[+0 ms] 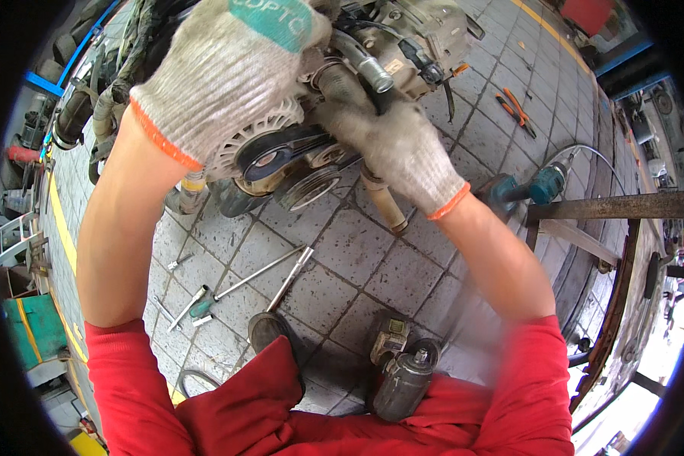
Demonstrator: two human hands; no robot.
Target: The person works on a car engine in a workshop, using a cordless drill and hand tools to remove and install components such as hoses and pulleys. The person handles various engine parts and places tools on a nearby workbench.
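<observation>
Both gloved hands are up on the engine (403, 38), which hangs over the paved floor (372, 258). The left hand (228, 72) lies spread over the ribbed alternator (254, 133); the right hand (399, 148) is wrapped round a dark hose (342, 83) beside it. The belt (281, 144) looks to be on its pulleys, so I'd say it's midway: nothing off yet, everything bolted up. The wrenches (281, 273) and screwdriver (194, 304) lie untouched on the floor, and a starter motor (403, 380) is by the knees. Labels: only a small pale sticker (394, 67) on the engine and a teal patch on the left glove.
</observation>
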